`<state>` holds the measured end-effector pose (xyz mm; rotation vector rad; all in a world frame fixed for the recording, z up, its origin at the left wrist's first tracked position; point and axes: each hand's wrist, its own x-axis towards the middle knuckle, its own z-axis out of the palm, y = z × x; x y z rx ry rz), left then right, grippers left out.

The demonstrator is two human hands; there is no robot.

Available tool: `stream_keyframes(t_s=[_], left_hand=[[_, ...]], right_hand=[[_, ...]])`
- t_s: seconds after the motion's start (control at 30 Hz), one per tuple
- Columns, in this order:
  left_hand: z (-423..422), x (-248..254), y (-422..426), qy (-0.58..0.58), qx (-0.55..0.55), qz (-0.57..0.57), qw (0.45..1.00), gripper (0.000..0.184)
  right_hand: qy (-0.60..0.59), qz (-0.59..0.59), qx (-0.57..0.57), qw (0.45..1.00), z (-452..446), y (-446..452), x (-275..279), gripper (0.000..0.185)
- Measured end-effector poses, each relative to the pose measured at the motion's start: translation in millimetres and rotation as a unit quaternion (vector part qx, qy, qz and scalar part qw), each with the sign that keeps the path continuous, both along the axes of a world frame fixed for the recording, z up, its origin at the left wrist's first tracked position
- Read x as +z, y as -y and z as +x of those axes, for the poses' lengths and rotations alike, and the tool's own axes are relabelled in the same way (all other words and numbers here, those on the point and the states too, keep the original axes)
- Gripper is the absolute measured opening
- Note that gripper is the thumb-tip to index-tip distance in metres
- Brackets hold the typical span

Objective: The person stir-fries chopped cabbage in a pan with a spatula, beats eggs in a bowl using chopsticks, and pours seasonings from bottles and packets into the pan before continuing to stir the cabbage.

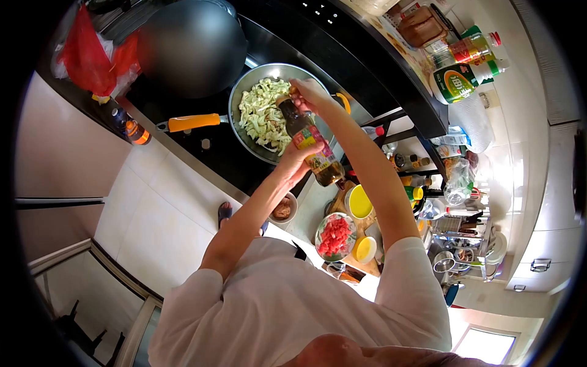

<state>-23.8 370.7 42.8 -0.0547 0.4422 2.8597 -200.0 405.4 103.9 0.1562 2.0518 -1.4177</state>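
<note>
My left hand [299, 158] is wrapped around the body of a dark sauce bottle [302, 129] with a colourful label. The fingers of my right hand [306, 96] are closed at the bottle's cap end, which they partly hide. The bottle is tilted over the right side of a frying pan [252, 78], its top towards the pan and its base towards me. Pale green-white chopped cauliflower [263, 113] lies in the pan. An orange handle [194, 122] sticks out to the pan's left. No flow from the bottle is visible.
A dark wok [192, 49] stands behind the pan at left. Red plastic bags [92, 58] and a small bottle [137, 131] are at the counter's left. Right of me are chopped red pieces in a bowl [335, 236], a yellow bowl [359, 202] and a bowl of meat [283, 209].
</note>
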Motion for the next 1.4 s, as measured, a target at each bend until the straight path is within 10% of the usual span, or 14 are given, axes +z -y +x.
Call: stream_keyframes(t_s=[0.4, 0.87, 1.0, 1.1, 1.2, 1.4], left_hand=[[-56, 11, 31, -0.013, -0.099, -0.034, 0.994, 0.044], [-7, 14, 21, -0.105, -0.008, -0.359, 0.927, 0.069], [17, 15, 11, -0.165, 0.021, -0.402, 0.901, 0.077], [32, 4, -2, -0.242, 0.08, -0.531, 0.808, 0.078], [55, 20, -18, -0.251, 0.053, -0.571, 0.78, 0.079], [103, 13, -80, -0.319, 0.017, -0.594, 0.738, 0.073]], right_hand=[[-0.002, -0.059, -0.118, 0.991, -46, -14, 7, 0.038], [-0.025, -0.25, -0.051, 0.967, 28, -54, 43, 0.044], [-0.261, -0.042, 0.046, 0.963, 64, -72, 67, 0.051], [-0.501, 0.063, 0.212, 0.837, 94, -102, 81, 0.046], [-0.5, 0.297, 0.285, 0.762, 156, -122, 122, 0.042], [-0.398, 0.389, 0.256, 0.791, 247, -197, 126, 0.041]])
